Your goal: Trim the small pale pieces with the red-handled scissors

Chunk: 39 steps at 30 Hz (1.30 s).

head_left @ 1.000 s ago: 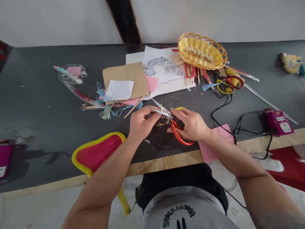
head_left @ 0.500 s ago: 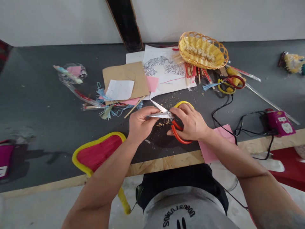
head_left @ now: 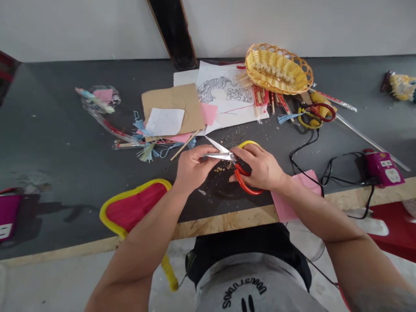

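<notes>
Inside the clamped right hand (head_left: 262, 168), scissors (head_left: 231, 157) point toward the left hand (head_left: 193, 168), which apparently pinches something hidden.

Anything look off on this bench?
Mostly mess: loose tan bits lie scattered on the dark tabletop around and below the scissors in the right hand. Pink paper laps over the wooden front edge. The basket seems tilted, partly over wrapped sticks. No clear damage.

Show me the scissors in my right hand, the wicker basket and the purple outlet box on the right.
Scissors (head_left: 232, 156): head view, blade pivot.
Wicker basket (head_left: 274, 56): head view, inner back wall.
Purple outlet box (head_left: 387, 169): head view, socketed front face.
</notes>
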### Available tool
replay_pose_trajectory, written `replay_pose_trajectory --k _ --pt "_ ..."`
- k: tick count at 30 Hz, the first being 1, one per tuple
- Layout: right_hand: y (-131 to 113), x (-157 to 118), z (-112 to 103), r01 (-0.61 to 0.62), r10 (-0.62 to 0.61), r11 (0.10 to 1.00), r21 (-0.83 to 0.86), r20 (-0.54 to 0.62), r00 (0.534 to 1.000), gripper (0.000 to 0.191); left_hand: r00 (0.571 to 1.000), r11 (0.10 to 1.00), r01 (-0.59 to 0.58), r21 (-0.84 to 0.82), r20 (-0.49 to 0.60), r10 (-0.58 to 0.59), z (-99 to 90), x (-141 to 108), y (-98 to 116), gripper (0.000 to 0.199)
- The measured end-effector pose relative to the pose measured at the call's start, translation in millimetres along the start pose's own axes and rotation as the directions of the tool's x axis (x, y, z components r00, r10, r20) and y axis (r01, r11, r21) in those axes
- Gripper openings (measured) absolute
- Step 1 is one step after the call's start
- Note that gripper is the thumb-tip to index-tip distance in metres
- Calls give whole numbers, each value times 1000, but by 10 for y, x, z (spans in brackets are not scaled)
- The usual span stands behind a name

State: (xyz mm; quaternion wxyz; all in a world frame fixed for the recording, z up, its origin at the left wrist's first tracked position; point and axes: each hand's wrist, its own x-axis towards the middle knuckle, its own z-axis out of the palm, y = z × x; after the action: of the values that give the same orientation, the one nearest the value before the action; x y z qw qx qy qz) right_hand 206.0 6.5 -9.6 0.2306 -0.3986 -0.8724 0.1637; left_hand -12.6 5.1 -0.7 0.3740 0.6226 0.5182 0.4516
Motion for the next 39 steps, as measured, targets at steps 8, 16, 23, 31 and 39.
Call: replay_pose_trajectory --k 8,16,23,31,39 --pt "-90 -15 -84 -81 84 995 -59 54 995 49 998 999 48 -17 -44 -48 42 -45 -72 19" --pt "-59 5 -50 -112 104 987 -112 -78 991 52 998 999 30 -44 -53 -32 12 -1 -121 20" --pt "215 65 -29 -316 298 925 -212 -114 948 67 998 993 61 -104 8 -61 -15 6 -84 20" --pt "396 70 -40 -338 327 907 -253 -86 941 59 978 928 181 -326 -39 -204 30 59 -145 16" --pt "192 216 -202 -274 386 817 -507 129 913 46 955 881 261 -394 -29 -296 35 74 -185 28"
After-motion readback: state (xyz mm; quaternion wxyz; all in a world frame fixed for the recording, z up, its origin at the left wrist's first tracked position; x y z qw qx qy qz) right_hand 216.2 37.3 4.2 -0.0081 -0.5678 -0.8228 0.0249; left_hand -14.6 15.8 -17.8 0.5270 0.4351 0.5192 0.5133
